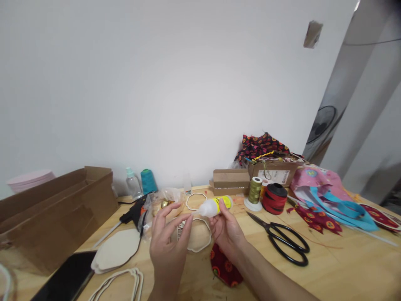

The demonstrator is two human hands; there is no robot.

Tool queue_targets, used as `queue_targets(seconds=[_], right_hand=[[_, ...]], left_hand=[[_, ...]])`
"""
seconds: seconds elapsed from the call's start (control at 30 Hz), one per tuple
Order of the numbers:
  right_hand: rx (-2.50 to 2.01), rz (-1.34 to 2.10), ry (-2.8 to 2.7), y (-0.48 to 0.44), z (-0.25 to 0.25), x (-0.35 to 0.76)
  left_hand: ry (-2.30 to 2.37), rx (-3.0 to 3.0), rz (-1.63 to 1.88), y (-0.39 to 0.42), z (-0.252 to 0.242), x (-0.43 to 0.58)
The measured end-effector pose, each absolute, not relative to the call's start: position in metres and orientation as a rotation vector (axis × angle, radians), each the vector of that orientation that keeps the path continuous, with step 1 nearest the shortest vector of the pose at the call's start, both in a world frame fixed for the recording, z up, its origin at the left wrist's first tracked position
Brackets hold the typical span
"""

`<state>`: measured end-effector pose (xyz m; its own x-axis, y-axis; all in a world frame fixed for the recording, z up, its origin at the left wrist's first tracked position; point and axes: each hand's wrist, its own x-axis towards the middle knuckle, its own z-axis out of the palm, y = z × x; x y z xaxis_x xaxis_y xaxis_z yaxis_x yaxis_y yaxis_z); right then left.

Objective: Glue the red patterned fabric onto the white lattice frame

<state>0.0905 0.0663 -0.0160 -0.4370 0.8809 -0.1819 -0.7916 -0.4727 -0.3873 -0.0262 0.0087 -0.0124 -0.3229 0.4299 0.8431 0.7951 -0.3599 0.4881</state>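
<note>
My right hand (227, 230) is wrapped round a white glue bottle (209, 207) with a yellow label, tilted so its thin nozzle points left. At the nozzle's end, the thumb and index finger of my left hand (171, 238) are pinched together; whether a small cap sits between them is hidden. The other fingers of that hand are raised. Below the bottle lies a pale scalloped frame (209, 246), with a small lattice piece (180, 230) partly behind my left fingers. A dark red patterned fabric piece (226, 267) rests under my right wrist.
Black scissors (286, 238), a red-and-black thread spool (274, 198) and an olive spool (255, 191) stand to the right. On the left are a cardboard box (59, 217), a phone-like black slab (67, 278), pale flat shapes (117, 251) and a glue gun (134, 214).
</note>
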Motion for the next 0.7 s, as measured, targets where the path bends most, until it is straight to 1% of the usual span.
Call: queue_targets(seconds=[0.23,0.47,0.57,0.7], right_hand=[[-0.412,1.877,-0.367,0.065,-0.018,0.088],[-0.426,1.944,-0.377,0.060,-0.018,0.085],[-0.439,2.030,-0.343,0.063,-0.016,0.090],[-0.436,2.069,-0.271,0.075,-0.014,0.101]], left_hand=[[-1.659,-1.627,-1.714,0.011,-0.012,-0.031],[-1.518,-1.800,-1.516,0.011,-0.010,-0.029],[-1.491,-1.749,-1.580,0.008,-0.006,-0.027],[-1.591,-1.687,-1.779,0.004,-0.005,-0.026]])
